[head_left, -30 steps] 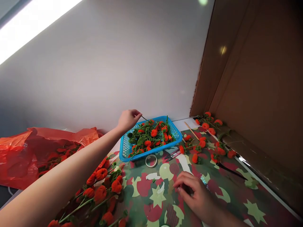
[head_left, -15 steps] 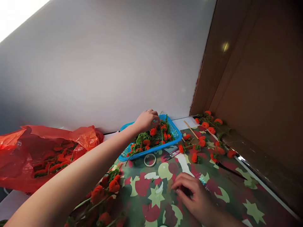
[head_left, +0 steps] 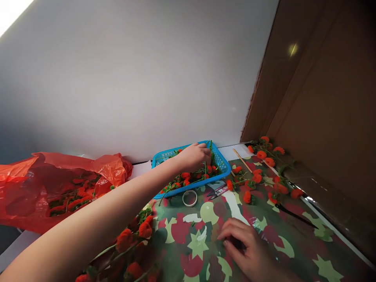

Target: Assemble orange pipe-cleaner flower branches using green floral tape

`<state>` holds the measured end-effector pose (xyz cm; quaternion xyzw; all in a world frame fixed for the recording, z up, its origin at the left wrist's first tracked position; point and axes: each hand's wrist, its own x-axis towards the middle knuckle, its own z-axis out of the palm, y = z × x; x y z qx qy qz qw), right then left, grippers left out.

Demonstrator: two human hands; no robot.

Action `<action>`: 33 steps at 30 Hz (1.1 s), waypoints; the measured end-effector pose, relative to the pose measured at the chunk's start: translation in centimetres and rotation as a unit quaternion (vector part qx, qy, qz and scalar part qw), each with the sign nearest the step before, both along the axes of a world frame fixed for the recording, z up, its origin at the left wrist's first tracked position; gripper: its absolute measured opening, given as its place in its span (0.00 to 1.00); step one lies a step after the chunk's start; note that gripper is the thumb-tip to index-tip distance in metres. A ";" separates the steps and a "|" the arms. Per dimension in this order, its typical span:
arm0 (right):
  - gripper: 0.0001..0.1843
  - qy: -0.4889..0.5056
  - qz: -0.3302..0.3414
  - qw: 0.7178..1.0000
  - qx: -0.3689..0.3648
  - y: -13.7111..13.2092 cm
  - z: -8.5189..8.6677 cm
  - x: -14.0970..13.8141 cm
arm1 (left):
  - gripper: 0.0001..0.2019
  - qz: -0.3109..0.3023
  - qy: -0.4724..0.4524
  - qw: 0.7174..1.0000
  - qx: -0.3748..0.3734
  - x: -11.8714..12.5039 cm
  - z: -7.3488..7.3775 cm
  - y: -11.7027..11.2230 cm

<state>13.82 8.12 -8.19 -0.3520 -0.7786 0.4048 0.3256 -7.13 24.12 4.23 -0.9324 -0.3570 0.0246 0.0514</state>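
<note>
My left hand point(head_left: 195, 157) reaches down into a blue plastic basket point(head_left: 225, 169), its fingers bent inward among the orange-red flowers point(head_left: 186, 175) with green stems. Its fingertips are hidden, so what they grip cannot be made out. Near the front of the patterned tabletop rests my right hand point(head_left: 242, 244), loosely curled, with a gap between thumb and fingers and nothing seen in it. A roll of white tape point(head_left: 190, 198) lies in front of the basket, beside small thread snips point(head_left: 217, 191).
A red plastic bag point(head_left: 22, 196) with more flowers stands at left. Loose flowers point(head_left: 125, 239) lie under my left forearm, others point(head_left: 261, 155) by the cardboard wall point(head_left: 329, 98). A wooden stick point(head_left: 242, 160) and a dark curved strip point(head_left: 296, 216) are at right.
My left hand has moved lower and to the right within the basket, fingers now down among the flowers. The view has shifted slightly; my right hand keeps its place on the table.
</note>
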 end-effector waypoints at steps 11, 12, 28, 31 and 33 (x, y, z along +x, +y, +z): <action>0.09 -0.020 0.027 0.999 0.029 0.2 0.5 0.2 | 0.13 0.316 0.137 0.912 -0.224 -4.1 2.8 -4.5; 0.09 -0.020 0.026 0.999 0.027 0.2 0.5 0.2 | 0.12 0.323 0.147 0.893 -0.278 -4.6 2.8 -4.8; 0.09 -0.035 0.034 0.999 0.022 0.0 0.0 0.1 | 0.14 0.114 -0.040 0.988 -0.096 -6.3 -0.7 -3.9; 0.09 -0.033 0.036 0.999 0.023 0.0 0.1 0.2 | 0.15 0.080 0.020 0.997 -0.008 -5.8 -2.0 -3.6; 0.09 -0.032 0.036 0.999 0.023 0.0 0.1 0.2 | 0.11 0.076 0.022 0.997 0.013 -5.9 -2.4 -3.3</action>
